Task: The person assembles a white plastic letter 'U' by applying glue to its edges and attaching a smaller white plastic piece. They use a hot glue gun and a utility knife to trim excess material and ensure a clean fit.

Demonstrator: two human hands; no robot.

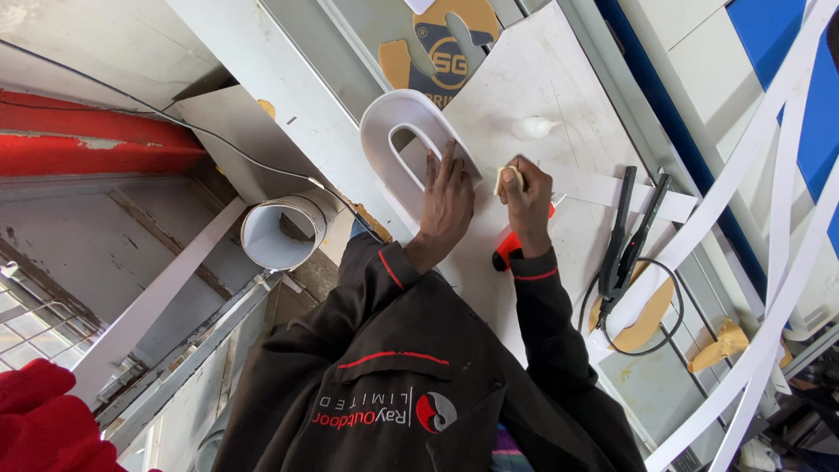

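Note:
My left hand [450, 197] lies flat, fingers spread, on a white arch-shaped piece [393, 131] that rests on the white work board [533, 79]. Close beside it, my right hand [527, 199] is shut on a small pale yellow pad [509, 179], pressed at the arch piece's lower end. A red tool [505, 249] lies on the board under my right wrist, partly hidden by the sleeve. Both arms wear dark sleeves with red piping.
A black tong-like tool [625, 236] with a black cable lies to the right, across a white strip [603, 188]. Long white strips [760, 166] run along the right side. A coil of white strip [280, 232] sits left. A small white lump [533, 128] lies farther up the board.

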